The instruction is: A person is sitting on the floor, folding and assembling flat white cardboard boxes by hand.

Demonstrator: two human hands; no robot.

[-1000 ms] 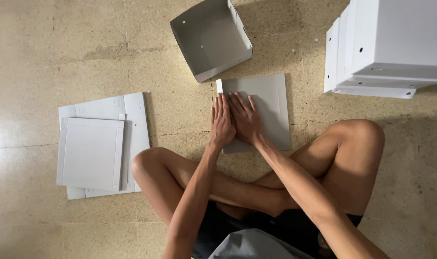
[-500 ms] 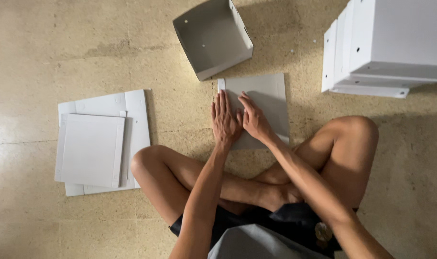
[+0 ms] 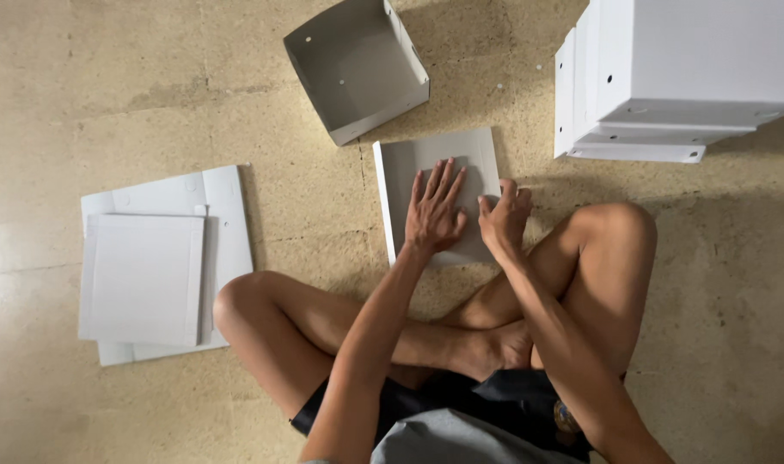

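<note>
A flat white panel [image 3: 426,159] lies on the floor just ahead of my crossed legs. My left hand [image 3: 433,210] rests flat on the panel's middle, fingers spread and pointing away from me. My right hand [image 3: 504,216] sits at the panel's right edge, fingers curled over that edge. Beyond the panel stands an open white box [image 3: 358,64], tilted, with its hollow side facing up.
A stack of flat white panels [image 3: 156,262] lies on the floor to my left. Assembled white boxes [image 3: 676,77] stand at the upper right. My bare knees [image 3: 620,228] flank the panel on the speckled stone floor [image 3: 108,86].
My hands have spread apart: the right one slid from the panel's middle to its right edge, and the left one shifted slightly toward me. The view dropped a little.
</note>
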